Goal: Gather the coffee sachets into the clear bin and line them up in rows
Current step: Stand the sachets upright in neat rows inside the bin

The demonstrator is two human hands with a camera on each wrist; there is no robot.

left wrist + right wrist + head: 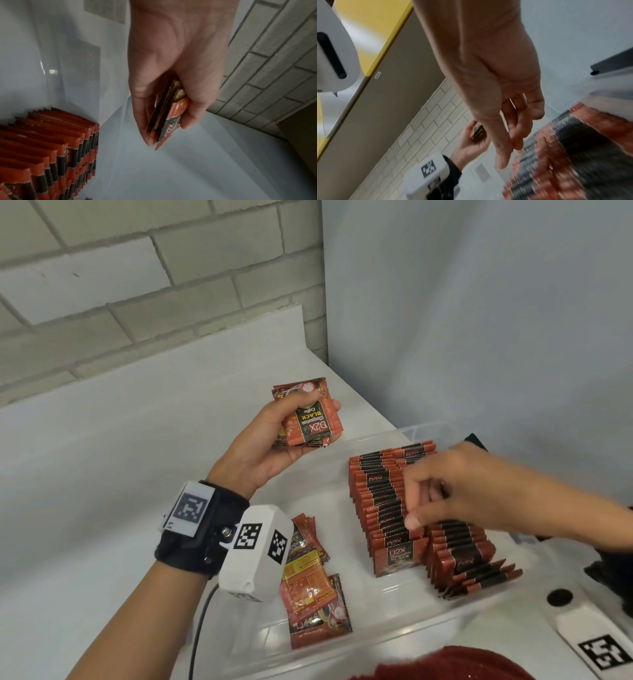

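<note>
My left hand point(274, 443) is raised above the far left corner of the clear bin point(383, 638) and grips a small stack of red-and-black coffee sachets point(310, 419) between thumb and fingers; the left wrist view shows the stack point(169, 119) edge-on. Two rows of upright sachets point(387, 501) fill the bin's right half. My right hand point(431, 494) hovers over these rows point(573, 148), fingers point(501, 155) loosely extended downward and holding nothing. Several loose sachets point(315, 594) lie flat in the bin's left part, partly hidden by my left wrist camera point(255, 553).
The bin sits on a white counter point(102, 474) in a corner, with a brick wall point(137, 285) behind and a pale wall point(479, 320) on the right. A white marker block point(589, 635) lies at the bin's right. A white dispenser point(334, 54) hangs on the wall.
</note>
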